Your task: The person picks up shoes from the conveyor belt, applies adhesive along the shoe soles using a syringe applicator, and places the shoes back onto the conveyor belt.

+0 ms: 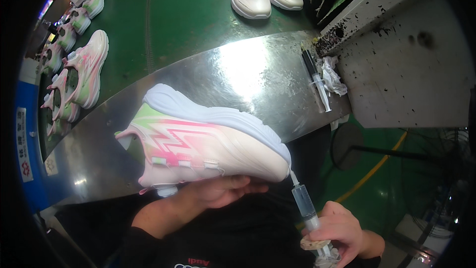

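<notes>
1. Right now we hold the pink and white sneaker [198, 144] on its side in our left hand [218, 191], fingers curled shut under the upper, the white sole turned away from us toward the steel bench [238, 69].
2. Our right hand [342, 231] is closed around a clear syringe [305, 203], thumb near the plunger end, and its tip meets the shoe at the end nearest that hand, right where sole joins upper.
3. To do this well, we judge, the tip should stay in the seam and the plunger be pressed slowly, so nothing smears onto the pale upper.
4. We should keep the left grip firm and the shoe steady, since a wobble would drag the tip off line.
5. So the shoe sits above and to the left of the right hand, joined to it only through the syringe.
6. Another syringe [317, 82] and a crumpled rag [333, 75] lie on the bench, well apart from both hands; more sneakers [87, 67] rest on the green belt [188, 10].
</notes>
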Available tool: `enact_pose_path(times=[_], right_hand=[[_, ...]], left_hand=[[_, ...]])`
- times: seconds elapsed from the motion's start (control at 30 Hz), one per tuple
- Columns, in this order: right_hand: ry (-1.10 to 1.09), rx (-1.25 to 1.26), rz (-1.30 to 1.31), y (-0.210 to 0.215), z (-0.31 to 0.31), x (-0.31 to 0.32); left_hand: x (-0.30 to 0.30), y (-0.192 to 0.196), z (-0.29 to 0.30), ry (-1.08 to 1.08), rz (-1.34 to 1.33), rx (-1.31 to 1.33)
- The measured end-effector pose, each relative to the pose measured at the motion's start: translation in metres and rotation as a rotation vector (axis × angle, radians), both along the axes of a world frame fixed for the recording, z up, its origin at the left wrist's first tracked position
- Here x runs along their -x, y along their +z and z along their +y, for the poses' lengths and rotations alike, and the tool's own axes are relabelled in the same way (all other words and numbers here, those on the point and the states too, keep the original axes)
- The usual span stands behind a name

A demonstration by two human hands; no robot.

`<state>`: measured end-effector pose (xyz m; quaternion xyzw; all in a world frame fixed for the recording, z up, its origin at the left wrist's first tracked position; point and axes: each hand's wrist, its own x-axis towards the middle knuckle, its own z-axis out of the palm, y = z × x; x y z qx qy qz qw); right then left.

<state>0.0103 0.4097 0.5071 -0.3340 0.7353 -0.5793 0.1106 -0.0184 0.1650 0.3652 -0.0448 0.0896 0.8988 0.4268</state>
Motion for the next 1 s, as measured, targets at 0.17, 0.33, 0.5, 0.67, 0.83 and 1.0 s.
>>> enact_pose_path(times=[0.17, 0.33, 0.5, 0.67, 0.83, 1.0], right_hand=[[-0.02, -0.072, 0.09, -0.002, -0.012, 0.001], [-0.011, -0.197, 0.173, -0.004, -0.017, 0.0], [-0.078, -0.366, 0.339, -0.02, -0.023, -0.002], [-0.083, -0.429, 0.492, -0.029, -0.026, -0.004], [-0.074, -0.454, 0.547, -0.034, -0.029, -0.006], [-0.098, -0.468, 0.628, -0.038, -0.031, -0.006]], left_hand=[[0.01, 0.006, 0.008, 0.002, 0.042, -0.02], [0.015, 0.015, 0.017, 0.034, 0.016, -0.031], [0.017, 0.024, 0.02, 0.075, 0.013, -0.042], [0.016, 0.03, 0.018, 0.097, 0.021, -0.055], [0.015, 0.033, 0.015, 0.097, 0.013, -0.055], [0.014, 0.037, 0.016, 0.097, 0.02, -0.037]])
